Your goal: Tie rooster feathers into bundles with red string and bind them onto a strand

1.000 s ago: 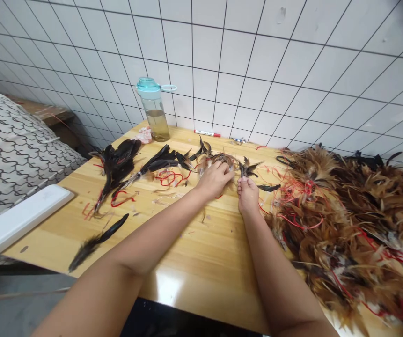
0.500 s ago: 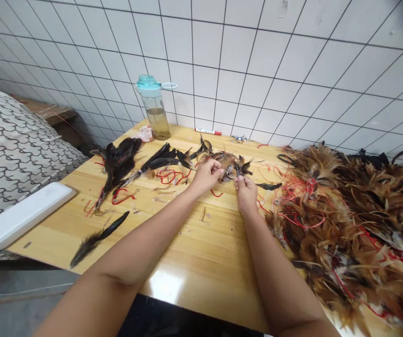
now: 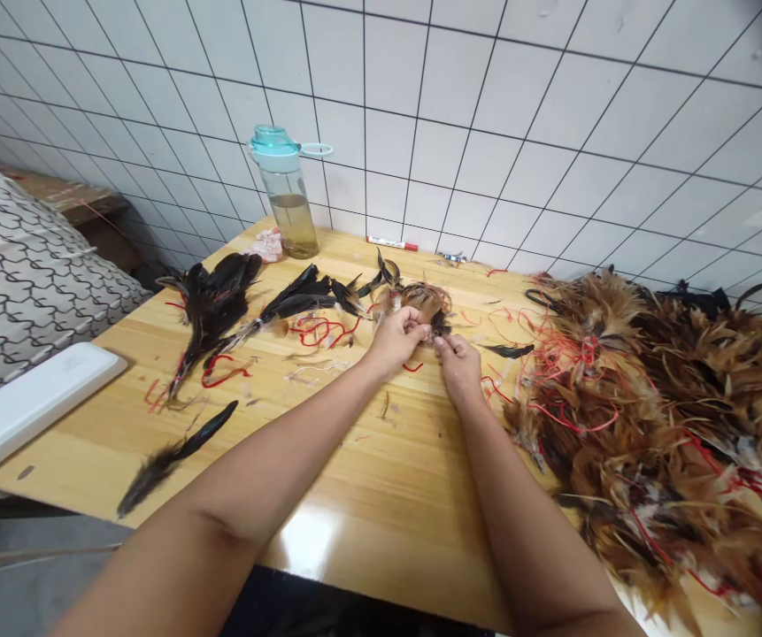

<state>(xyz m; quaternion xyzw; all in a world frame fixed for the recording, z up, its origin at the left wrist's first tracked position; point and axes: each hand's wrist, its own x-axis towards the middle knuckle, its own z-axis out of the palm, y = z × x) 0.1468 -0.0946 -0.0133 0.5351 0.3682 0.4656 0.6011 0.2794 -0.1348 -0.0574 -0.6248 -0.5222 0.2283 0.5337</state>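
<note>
Both my hands meet near the middle of the wooden table [image 3: 367, 495]. My left hand [image 3: 395, 338] is closed, its fingers pinching a small bunch of brown feathers [image 3: 426, 303]. My right hand [image 3: 458, 364] is closed too, its fingertips gripping the lower end of the same bunch. A short piece of red string [image 3: 411, 366] lies on the table just below my hands.
A large heap of brown feathers tangled with red string [image 3: 652, 398] covers the right side. Black feather bunches [image 3: 214, 296] and loose red string [image 3: 318, 332] lie at left, one black feather [image 3: 174, 456] nearer. A water bottle [image 3: 284, 190], red marker [image 3: 390, 241], white flat object [image 3: 28, 407].
My two hands have drawn together on the brown feather bunch; the right hand moved up and left to meet the left. The small dark feathers beside it are now gathered into the bunch.
</note>
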